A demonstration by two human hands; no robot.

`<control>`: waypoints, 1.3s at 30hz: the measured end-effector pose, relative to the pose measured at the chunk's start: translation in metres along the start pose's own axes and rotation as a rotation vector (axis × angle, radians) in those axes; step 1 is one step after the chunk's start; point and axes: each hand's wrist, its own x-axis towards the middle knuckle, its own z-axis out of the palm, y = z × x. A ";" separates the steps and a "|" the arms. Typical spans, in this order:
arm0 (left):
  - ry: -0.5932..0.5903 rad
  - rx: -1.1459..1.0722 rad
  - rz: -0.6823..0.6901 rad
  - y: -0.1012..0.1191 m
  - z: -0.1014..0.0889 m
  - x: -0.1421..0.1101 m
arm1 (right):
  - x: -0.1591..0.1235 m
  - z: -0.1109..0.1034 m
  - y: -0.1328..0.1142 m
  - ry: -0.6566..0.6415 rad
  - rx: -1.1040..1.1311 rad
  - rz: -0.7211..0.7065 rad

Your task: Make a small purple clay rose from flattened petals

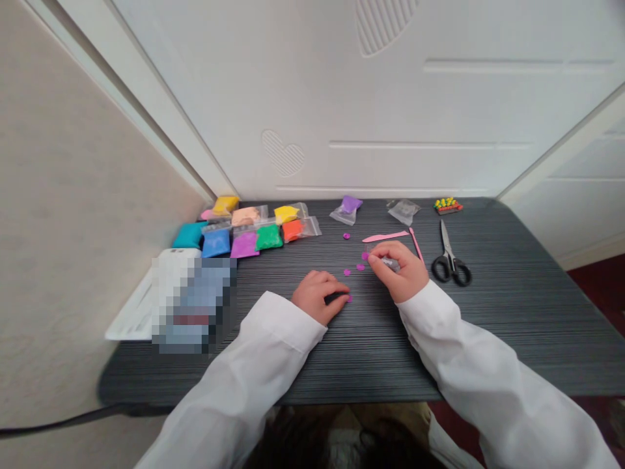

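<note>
Purple pieces between my hands

My right hand has thumb and forefinger pinched together on one purple piece — low over the dark table. My left hand rests there, thumb and forefinger slightly apart, another bit at the thumb tip. Two more lie between — a pink knife just beyond, scissors to the right.

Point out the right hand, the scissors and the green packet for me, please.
Right hand (404,270): head view, on the back of the hand.
Scissors (448,248): head view, on the blades near the pivot.
Green packet (269,238): head view, on its middle.
</note>
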 end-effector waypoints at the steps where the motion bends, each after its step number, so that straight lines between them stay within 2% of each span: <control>1: -0.010 0.010 0.006 -0.001 0.001 0.000 | 0.000 0.000 0.000 0.001 -0.004 0.001; 10: -0.048 0.049 0.003 -0.002 0.004 0.003 | 0.000 -0.001 -0.002 0.010 -0.009 -0.012; 21: -0.064 0.074 -0.020 0.001 0.004 0.005 | 0.000 -0.003 -0.006 -0.041 -0.001 -0.008; 30: -0.017 0.045 -0.011 0.003 0.003 0.004 | 0.000 -0.004 -0.007 -0.059 -0.010 -0.005; 39: -0.043 0.081 -0.015 0.001 0.006 0.003 | -0.001 -0.003 -0.008 -0.055 0.002 0.002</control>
